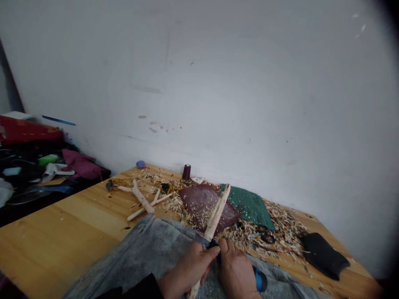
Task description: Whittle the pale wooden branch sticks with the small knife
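Note:
A peeled, pale stick (217,214) slants upward over the grey cloth (162,238), its far end reaching above the table. My left hand (193,261) is closed around its lower part, and the stick's butt shows below my fingers. In my right hand (235,268) is a knife with a black and blue handle (260,279), whose end sticks out to the right. The short blade (202,239) lies across the stick, partly hidden by my left hand. My left thumb presses near the black front of the handle, so both hands touch.
Peeled forked branches (140,197) lie left on the wooden table (56,241). Wood shavings (286,224) cover a maroon sheet (198,199), a green sheet (249,203) and scissors (266,237). A black pad (324,254) is at right; a thread spool (186,172) stands by the wall.

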`<state>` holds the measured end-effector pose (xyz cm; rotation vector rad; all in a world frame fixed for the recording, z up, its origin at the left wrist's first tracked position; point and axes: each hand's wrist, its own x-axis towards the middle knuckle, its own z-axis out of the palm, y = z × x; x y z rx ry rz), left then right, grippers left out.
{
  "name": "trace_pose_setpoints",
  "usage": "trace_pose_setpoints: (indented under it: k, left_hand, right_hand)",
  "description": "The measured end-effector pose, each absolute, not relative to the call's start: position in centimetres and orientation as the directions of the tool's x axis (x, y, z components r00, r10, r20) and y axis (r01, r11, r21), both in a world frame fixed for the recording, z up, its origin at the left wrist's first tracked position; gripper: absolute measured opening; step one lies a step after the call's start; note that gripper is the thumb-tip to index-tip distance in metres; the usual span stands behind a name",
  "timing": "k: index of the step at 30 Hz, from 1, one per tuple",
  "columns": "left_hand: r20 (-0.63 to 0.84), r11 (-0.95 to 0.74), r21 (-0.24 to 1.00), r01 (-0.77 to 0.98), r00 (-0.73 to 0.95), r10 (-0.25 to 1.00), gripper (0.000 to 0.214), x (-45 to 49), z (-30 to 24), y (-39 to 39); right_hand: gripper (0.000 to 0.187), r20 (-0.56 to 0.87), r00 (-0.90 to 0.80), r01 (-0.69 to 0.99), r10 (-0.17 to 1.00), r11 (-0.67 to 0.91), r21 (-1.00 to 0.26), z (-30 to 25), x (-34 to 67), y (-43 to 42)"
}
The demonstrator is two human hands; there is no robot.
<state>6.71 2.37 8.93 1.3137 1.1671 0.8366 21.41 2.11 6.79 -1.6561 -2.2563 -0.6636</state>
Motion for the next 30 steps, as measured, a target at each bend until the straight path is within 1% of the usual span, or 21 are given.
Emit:
trace_pose_setpoints:
  k: [4, 9, 13, 15, 17, 21, 23, 26, 28, 30]
  left_hand:
    - [-0.161, 0.129, 0.982, 0.141, 0.249, 0.955, 0.046, 6.8, 8.8, 2.4]
    - [-0.164, 0.135, 0.983, 0.126, 0.258, 0.952, 0.053, 6.8, 8.4, 2.5]
    - [-0.168, 0.149, 0.984, 0.095, 0.255, 0.952, 0.064, 7.0, 8.1, 2.7]
    - [-0.148, 0.133, 0.988, 0.079, 0.247, 0.958, 0.071, 7.0, 7.9, 2.8]
    - [-0.107, 0.100, 0.994, 0.042, 0.249, 0.962, 0.078, 7.0, 7.7, 3.0]
    - [-0.062, 0.092, 0.992, -0.090, 0.297, 0.953, 0.085, 7.1, 7.0, 3.4]
    - [-0.066, 0.110, 0.984, -0.143, 0.285, 0.956, 0.086, 7.2, 6.7, 3.6]
    - [-0.087, 0.129, 0.978, -0.162, 0.243, 0.966, 0.078, 7.3, 6.4, 3.9]
    - [-0.091, 0.132, 0.976, -0.175, 0.224, 0.970, 0.073, 7.3, 6.7, 3.9]
    - [-0.097, 0.148, 0.964, -0.220, 0.225, 0.969, 0.070, 7.1, 7.5, 3.8]
  right_hand:
    - [0.027, 0.472, -0.332, 0.940, 0.817, 0.245, 0.237, 6.7, 21.4, 2.1]
    - [0.025, 0.478, -0.329, 0.941, 0.814, 0.244, 0.233, 6.1, 21.5, 2.1]
    - [0.026, 0.510, -0.337, 0.939, 0.792, 0.244, 0.242, 5.6, 21.6, 2.2]
    - [0.026, 0.526, -0.322, 0.946, 0.787, 0.240, 0.219, 5.5, 21.5, 2.2]
    - [0.027, 0.538, -0.287, 0.958, 0.793, 0.230, 0.172, 5.4, 21.3, 2.2]
    - [0.026, 0.544, -0.249, 0.966, 0.801, 0.243, 0.085, 4.6, 21.3, 2.7]
    - [0.024, 0.550, -0.257, 0.961, 0.795, 0.269, 0.060, 4.2, 21.5, 3.1]
    - [0.027, 0.561, -0.270, 0.952, 0.782, 0.304, 0.034, 3.7, 21.8, 3.5]
    - [0.028, 0.562, -0.274, 0.951, 0.781, 0.308, 0.036, 3.8, 21.9, 3.6]
    - [0.024, 0.552, -0.279, 0.952, 0.785, 0.301, 0.054, 4.1, 22.0, 3.5]
